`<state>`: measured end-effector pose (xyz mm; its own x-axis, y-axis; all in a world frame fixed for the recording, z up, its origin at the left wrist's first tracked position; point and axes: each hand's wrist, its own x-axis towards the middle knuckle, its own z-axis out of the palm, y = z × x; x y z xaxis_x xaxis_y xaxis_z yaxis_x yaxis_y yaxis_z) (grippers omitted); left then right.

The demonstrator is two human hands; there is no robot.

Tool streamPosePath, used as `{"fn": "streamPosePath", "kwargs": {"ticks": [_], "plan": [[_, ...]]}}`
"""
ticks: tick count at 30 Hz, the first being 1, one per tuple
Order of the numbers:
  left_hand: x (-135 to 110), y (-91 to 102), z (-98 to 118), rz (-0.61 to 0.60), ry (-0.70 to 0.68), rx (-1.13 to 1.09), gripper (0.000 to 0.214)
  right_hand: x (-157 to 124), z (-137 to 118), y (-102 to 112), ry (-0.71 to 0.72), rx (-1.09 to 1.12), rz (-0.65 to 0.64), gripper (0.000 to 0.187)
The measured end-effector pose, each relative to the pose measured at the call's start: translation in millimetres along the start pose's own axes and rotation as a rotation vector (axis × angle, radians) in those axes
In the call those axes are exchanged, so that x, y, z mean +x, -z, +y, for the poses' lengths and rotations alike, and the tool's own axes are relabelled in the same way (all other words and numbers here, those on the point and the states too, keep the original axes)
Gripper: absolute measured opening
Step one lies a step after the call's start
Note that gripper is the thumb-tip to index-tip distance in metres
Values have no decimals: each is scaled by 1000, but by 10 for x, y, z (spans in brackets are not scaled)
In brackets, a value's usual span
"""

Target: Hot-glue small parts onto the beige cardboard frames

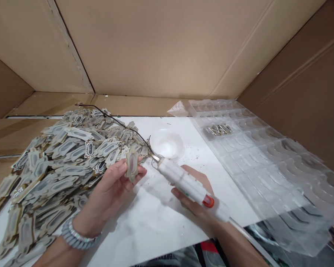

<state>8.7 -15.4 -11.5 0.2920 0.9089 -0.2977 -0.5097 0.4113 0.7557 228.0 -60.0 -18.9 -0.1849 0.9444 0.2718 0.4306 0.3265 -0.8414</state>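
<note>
My left hand [111, 185] pinches a small pale ornate plate [132, 165] with an oval centre, upright between thumb and fingers. My right hand [195, 196] is closed around a white glue gun [183, 178] with an orange-red switch; the gun's body covers part of the fingers. Its metal nozzle points left, close beside the held plate. A thin dark wire [122, 124] runs from near the nozzle over the pile. Many similar plates [64, 148] lie heaped at the left, some showing dark patterned faces.
A shallow white dish [167, 144] stands beyond the hands. On the right is a clear compartment tray [245, 148], one cell holding small metallic pieces [219, 129]. A small clear bag [178, 108] lies near the back. Cardboard walls [167, 48] enclose the white table [144, 230].
</note>
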Motion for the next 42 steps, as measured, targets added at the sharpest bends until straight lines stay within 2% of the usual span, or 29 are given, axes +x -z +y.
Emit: {"fn": "streamPosePath", "kwargs": {"ticks": [4, 8, 13, 18, 24, 42], "plan": [[-2, -15, -8, -46, -15, 21, 33, -2, 18, 15, 111, 47, -34, 15], [-16, -25, -14, -67, -15, 24, 26, 15, 44, -3, 152, 22, -9, 16], [-29, -22, -2, -62, 14, 18, 28, 28, 50, -10, 192, 8, -1, 18], [-31, -28, -3, -85, 11, 4, 25, 16, 58, -15, 152, -8, -12, 20], [-25, -53, -12, -30, 43, -51, 27, 35, 75, -25, 182, 14, -1, 17], [-15, -83, -11, 9, 56, -62, 30, 43, 66, -20, 157, -29, 3, 17]]}}
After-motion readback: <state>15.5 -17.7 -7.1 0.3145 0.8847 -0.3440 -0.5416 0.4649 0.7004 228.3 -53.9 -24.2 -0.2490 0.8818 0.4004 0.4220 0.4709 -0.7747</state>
